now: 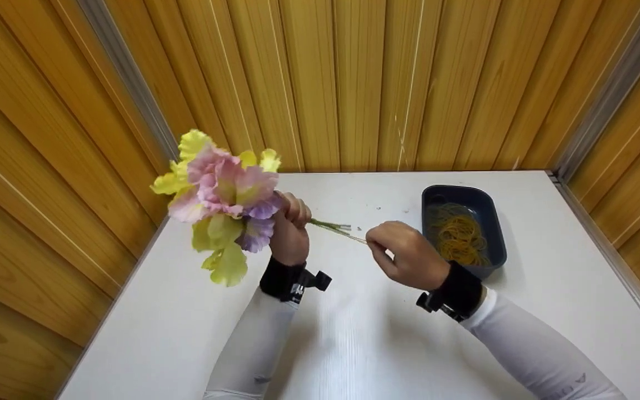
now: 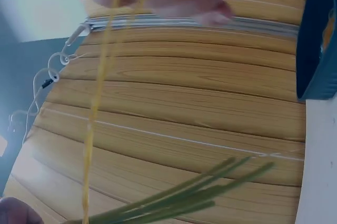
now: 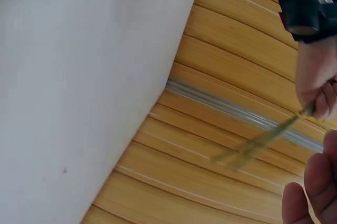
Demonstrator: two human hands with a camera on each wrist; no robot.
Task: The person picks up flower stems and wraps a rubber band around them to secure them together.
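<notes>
A bunch of artificial flowers (image 1: 225,194), pink, yellow and purple, tilts to the left in the head view. My left hand (image 1: 291,236) grips it by the stems just under the blossoms. The bare green stem ends (image 1: 331,224) stick out to the right of that fist. From the stems a yellow rubber band (image 2: 93,113) stretches taut to my right hand (image 1: 409,253), whose curled fingers pinch its other end. In the right wrist view the band's loop sits on the stems close to the left fingers (image 3: 327,100).
A dark blue plastic box (image 1: 496,222) stands at the back right of the white table (image 1: 348,344), next to the right hand. Several yellow rubber bands (image 1: 459,236) lie inside it. Small specks dot the table near the box. Wood-panelled walls (image 1: 353,83) enclose the table.
</notes>
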